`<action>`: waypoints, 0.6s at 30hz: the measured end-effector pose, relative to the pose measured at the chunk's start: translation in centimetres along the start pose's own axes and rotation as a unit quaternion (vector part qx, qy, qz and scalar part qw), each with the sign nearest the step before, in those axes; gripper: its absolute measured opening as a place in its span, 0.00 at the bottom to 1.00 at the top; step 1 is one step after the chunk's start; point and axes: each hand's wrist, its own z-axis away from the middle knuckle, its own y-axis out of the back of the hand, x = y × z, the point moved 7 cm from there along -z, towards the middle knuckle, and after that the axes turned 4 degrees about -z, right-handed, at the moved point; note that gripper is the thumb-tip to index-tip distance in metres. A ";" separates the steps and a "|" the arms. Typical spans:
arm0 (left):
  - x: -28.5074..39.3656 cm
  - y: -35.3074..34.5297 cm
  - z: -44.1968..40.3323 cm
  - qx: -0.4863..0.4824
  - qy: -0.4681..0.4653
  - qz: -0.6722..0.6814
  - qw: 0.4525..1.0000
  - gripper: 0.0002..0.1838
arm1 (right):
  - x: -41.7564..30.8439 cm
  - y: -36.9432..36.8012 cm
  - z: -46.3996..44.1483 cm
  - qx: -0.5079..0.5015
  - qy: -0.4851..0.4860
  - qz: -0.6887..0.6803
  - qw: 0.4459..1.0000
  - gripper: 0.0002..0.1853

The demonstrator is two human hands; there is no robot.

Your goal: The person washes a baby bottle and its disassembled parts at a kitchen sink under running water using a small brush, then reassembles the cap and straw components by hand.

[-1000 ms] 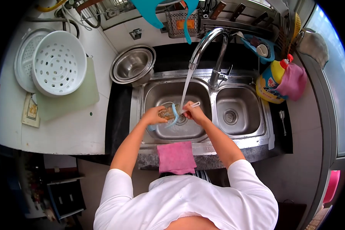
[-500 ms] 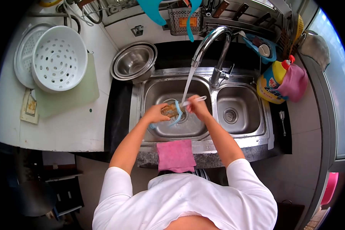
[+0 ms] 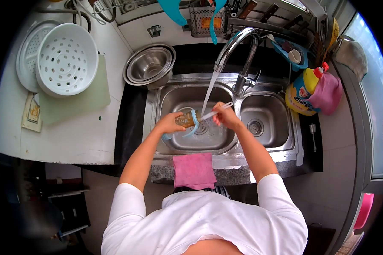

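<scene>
My left hand (image 3: 170, 123) is wrapped round a clear bottle (image 3: 185, 119) that lies sideways over the larger sink basin (image 3: 174, 100). A light blue strap (image 3: 195, 118) hangs around the bottle near its mouth. My right hand (image 3: 224, 115) pinches the handle of a white brush (image 3: 210, 114), whose far end is at the bottle's mouth; its tip cannot be made out. Water (image 3: 209, 91) runs from the faucet (image 3: 236, 40) and falls behind the brush, near the bottle's mouth.
Nested steel bowls (image 3: 149, 68) stand left of the sink. A white colander (image 3: 67, 59) rests on a pale green board (image 3: 85, 97). A yellow detergent bottle (image 3: 300, 93) is at right, the smaller basin (image 3: 259, 110) beside my right hand. A pink cloth (image 3: 194, 171) hangs at the front edge.
My right hand has moved right, away from the bottle, and more of the white brush shows. My left hand still holds the bottle. The view has shifted slightly.
</scene>
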 end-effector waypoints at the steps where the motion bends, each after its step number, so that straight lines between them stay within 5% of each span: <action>1: 0.3 0.3 0.0 0.035 -0.020 -0.011 0.999 0.33 | -0.6 0.1 -0.5 -0.016 -0.003 -0.061 0.998 0.05; 5: 0.7 0.0 0.2 -0.035 0.037 0.064 0.997 0.36 | -0.9 1.5 -0.9 0.055 0.057 -0.062 0.995 0.05; 9: -0.6 0.1 -0.3 -0.012 0.021 -0.014 1.000 0.39 | 0.5 0.8 0.3 0.019 -0.006 0.055 0.998 0.05; 13: -1.1 -1.7 -1.5 -0.012 -0.032 0.086 0.996 0.38 | -0.3 -0.1 -0.5 0.003 0.064 -0.111 0.992 0.06; 16: 1.2 -0.7 -0.2 -0.070 0.046 0.067 0.994 0.37 | 1.5 0.4 -0.3 0.044 0.059 0.011 0.997 0.08; 18: -0.1 -0.8 -1.0 -0.028 0.004 0.012 1.000 0.36 | 2.6 -0.4 0.3 0.031 0.002 0.012 0.999 0.07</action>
